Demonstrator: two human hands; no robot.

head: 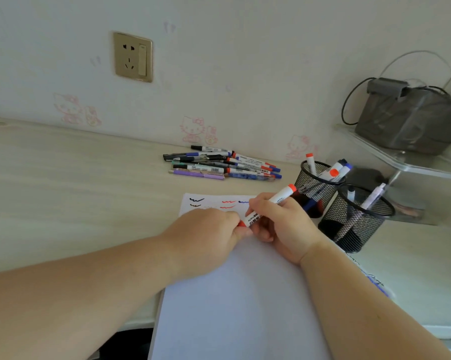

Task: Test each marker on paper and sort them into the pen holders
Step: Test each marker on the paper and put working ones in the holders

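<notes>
Over white paper sheet (240,294): right hand (284,224) grips red-ended white marker (276,202); left hand (208,232) pinches its red cap end; several scribbles done; black mesh pen holders (320,185) part filled; pile of markers and pens (221,163) by wall untested, likely half left.

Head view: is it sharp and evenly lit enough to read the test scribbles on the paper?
Head view: soft daylight, no glare; scribbles on the paper are legible as black, red and blue. Wide-angle distortion bends the desk edge. The bag at right is smeared, and the marker label is barely readable.
</notes>
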